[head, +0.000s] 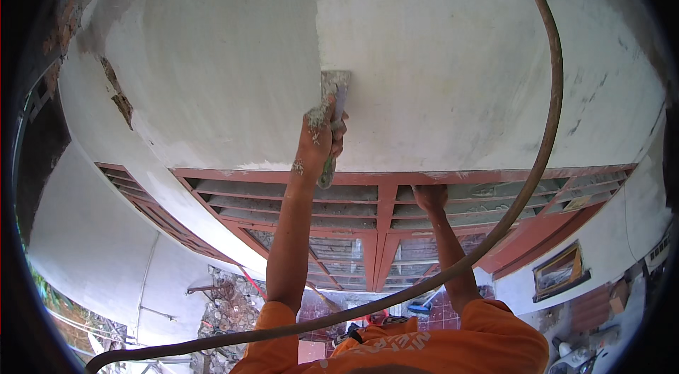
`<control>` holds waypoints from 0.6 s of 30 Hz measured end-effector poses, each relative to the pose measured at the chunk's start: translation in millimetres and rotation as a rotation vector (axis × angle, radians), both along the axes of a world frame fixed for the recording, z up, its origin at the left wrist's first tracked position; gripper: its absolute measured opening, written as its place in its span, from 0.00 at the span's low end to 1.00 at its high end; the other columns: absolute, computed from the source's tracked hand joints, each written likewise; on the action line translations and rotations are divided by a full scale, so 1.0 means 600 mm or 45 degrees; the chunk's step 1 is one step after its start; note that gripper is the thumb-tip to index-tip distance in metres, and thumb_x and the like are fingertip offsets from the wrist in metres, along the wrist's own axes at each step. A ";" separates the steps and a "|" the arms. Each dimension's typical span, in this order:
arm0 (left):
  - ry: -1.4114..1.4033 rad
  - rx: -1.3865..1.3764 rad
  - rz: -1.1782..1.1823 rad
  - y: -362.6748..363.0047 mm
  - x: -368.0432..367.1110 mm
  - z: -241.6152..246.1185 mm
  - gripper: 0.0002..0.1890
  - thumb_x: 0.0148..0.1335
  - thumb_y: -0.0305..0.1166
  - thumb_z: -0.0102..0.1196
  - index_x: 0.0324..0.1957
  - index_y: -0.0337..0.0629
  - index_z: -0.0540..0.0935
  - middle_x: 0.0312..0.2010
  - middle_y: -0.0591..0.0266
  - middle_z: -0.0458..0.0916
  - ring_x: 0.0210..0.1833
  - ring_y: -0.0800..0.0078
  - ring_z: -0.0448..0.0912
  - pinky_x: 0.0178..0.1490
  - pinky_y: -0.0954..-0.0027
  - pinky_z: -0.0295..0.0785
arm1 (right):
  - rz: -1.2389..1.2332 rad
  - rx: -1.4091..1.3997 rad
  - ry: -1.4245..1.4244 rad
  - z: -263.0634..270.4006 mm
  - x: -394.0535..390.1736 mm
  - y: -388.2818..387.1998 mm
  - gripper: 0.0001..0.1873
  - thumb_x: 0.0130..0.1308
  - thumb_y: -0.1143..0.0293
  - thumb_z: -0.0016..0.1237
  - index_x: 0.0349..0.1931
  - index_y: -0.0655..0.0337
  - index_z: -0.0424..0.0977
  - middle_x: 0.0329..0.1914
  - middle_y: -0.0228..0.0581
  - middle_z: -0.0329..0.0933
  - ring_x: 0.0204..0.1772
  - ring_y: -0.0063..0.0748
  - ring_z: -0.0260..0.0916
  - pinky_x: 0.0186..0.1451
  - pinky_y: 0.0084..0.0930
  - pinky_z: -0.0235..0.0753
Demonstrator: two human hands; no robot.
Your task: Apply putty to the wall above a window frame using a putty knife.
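Observation:
My left hand [318, 132] is closed around the handle of a putty knife [336, 78], which is smeared with pale filler. Its blade lies against a plastered wall [403, 55], on the line between a darker, damp-looking coat [233, 45] on the left and a lighter, drier area on the right. Filler crumbs cling to my left thumb side and wrist. Lower down, my right hand [431, 196] grips the red-brown top rail [477, 177] of a louvred vent above the doors; its fingertips are hidden in the gap.
A brown hose [555, 71] curves across the view in front of my right arm. Glazed double doors [376, 257] stand below the louvres [286, 204]. Far below are rubble [233, 299], a blue broom head [419, 308] and red floor tiles [440, 315]. A chipped gap [118, 92] marks the left wall edge.

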State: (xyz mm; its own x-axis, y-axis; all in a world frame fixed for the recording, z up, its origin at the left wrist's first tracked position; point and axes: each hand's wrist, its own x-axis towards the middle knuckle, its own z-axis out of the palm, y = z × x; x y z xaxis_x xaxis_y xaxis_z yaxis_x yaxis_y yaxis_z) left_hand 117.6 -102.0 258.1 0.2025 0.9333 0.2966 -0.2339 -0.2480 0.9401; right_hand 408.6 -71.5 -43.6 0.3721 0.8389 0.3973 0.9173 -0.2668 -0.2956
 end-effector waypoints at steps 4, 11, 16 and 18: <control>0.032 -0.062 0.037 -0.010 -0.002 -0.036 0.25 0.70 0.55 0.45 0.32 0.40 0.72 0.14 0.75 0.60 0.13 0.86 0.58 0.16 0.78 0.55 | 0.098 -0.088 -0.018 0.016 -0.010 -0.004 0.40 0.62 0.33 0.39 0.64 0.53 0.67 0.66 0.51 0.67 0.68 0.55 0.63 0.69 0.45 0.62; -0.028 0.259 0.019 -0.003 -0.001 0.021 0.25 0.71 0.54 0.44 0.33 0.39 0.72 0.15 0.75 0.60 0.13 0.84 0.56 0.16 0.77 0.54 | 0.054 0.084 -0.081 0.013 -0.017 0.001 0.36 0.63 0.33 0.37 0.60 0.50 0.71 0.64 0.47 0.70 0.66 0.54 0.65 0.69 0.46 0.61; 0.008 0.031 0.030 -0.010 0.002 0.001 0.24 0.72 0.52 0.43 0.33 0.39 0.72 0.15 0.72 0.64 0.13 0.84 0.59 0.16 0.77 0.56 | 0.070 -0.134 0.005 0.039 -0.016 -0.012 0.39 0.63 0.32 0.36 0.63 0.52 0.68 0.66 0.47 0.67 0.68 0.52 0.64 0.70 0.44 0.61; 0.011 -0.031 0.040 -0.010 0.001 -0.008 0.24 0.72 0.52 0.43 0.32 0.38 0.72 0.15 0.72 0.65 0.13 0.84 0.61 0.16 0.78 0.57 | 0.004 -0.091 0.020 0.041 -0.024 -0.016 0.39 0.63 0.33 0.36 0.64 0.52 0.66 0.67 0.46 0.66 0.69 0.51 0.63 0.71 0.43 0.61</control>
State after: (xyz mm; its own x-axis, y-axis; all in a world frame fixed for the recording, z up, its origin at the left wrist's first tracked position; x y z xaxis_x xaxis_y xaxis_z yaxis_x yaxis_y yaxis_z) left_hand 118.1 -108.3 253.1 0.1756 0.9461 0.2720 -0.2181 -0.2321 0.9479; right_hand 394.2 -80.9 -18.8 0.3753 0.8659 0.3306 0.9135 -0.2852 -0.2901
